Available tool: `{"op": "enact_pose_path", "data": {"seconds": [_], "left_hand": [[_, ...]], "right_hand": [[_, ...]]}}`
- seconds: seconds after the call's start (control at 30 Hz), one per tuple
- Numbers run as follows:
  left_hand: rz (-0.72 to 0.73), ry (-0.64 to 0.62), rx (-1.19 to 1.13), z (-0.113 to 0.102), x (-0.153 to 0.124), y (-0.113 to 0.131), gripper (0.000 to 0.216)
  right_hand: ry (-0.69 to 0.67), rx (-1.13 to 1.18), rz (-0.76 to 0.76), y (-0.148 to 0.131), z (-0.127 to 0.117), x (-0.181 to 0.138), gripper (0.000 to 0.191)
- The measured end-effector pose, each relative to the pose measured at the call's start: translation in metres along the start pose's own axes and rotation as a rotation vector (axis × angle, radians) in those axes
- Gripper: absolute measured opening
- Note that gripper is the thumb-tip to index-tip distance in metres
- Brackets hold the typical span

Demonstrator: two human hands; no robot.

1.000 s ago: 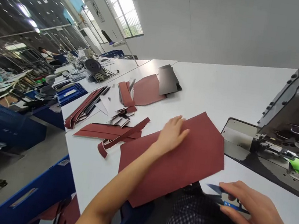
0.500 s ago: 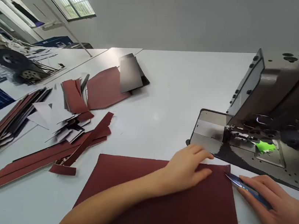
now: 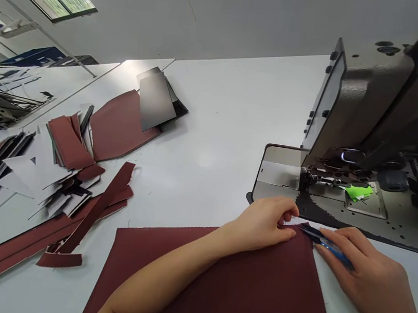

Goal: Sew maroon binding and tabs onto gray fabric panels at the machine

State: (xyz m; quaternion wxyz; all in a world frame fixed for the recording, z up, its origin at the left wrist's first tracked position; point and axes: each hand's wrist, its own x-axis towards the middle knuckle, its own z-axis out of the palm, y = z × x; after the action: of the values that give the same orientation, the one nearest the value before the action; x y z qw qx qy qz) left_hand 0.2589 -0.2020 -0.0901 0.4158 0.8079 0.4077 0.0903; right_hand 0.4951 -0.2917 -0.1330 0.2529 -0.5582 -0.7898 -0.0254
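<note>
The left hand [image 3: 264, 224] curls over the top edge of a flat, dark red synthetic-leather sheet [image 3: 237, 290], though whether it pinches the edge cannot be told. The right hand [image 3: 368, 269] sits apart but just beside it, closed around slim blue-handled thread snips [image 3: 327, 244] whose tips reach the sheet's corner. The sheet lies on a white tabletop [image 3: 217, 95], near a grey industrial sewing machine [image 3: 360, 105] — a neon green scrap [image 3: 357, 192] sits on its plate. Farther left lie long dark red strips [image 3: 97, 203] and a dark grey rectangular panel [image 3: 154, 99].
</note>
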Motion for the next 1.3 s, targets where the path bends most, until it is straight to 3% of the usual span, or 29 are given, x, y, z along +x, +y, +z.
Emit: {"op": "enact_pose_path", "data": {"seconds": [0.2,0.43,0.7,0.83,0.9,1.0,1.1,1.3], "left_hand": [[-0.03,0.013,-0.018,0.0,0.001,0.0,0.015],[0.011,0.036,-0.001,0.002,0.002,-0.002,0.015],[0.242,0.073,0.535,0.026,0.004,-0.004,0.031],[0.301,0.138,0.664,0.036,0.008,-0.007,0.033],[0.25,0.164,0.598,0.034,0.007,-0.007,0.029],[0.097,0.154,0.277,0.022,0.004,-0.006,0.015],[-0.004,0.079,0.004,0.01,0.002,-0.004,0.045],[-0.042,-0.01,-0.005,0.004,0.002,-0.002,0.048]], "right_hand": [[0.022,0.174,0.316,0.003,-0.007,0.004,0.038],[-0.079,0.14,0.133,0.004,-0.002,-0.011,0.033],[-0.106,0.126,0.111,0.004,-0.003,-0.004,0.033],[-0.098,0.156,0.101,0.003,0.0,0.002,0.034],[-0.104,0.184,0.112,0.004,0.0,0.003,0.037],[-0.124,0.226,0.155,0.01,-0.003,0.006,0.042],[-0.15,0.233,0.114,0.018,-0.008,0.013,0.043],[-0.155,0.135,-0.056,0.033,-0.011,0.03,0.045]]}}
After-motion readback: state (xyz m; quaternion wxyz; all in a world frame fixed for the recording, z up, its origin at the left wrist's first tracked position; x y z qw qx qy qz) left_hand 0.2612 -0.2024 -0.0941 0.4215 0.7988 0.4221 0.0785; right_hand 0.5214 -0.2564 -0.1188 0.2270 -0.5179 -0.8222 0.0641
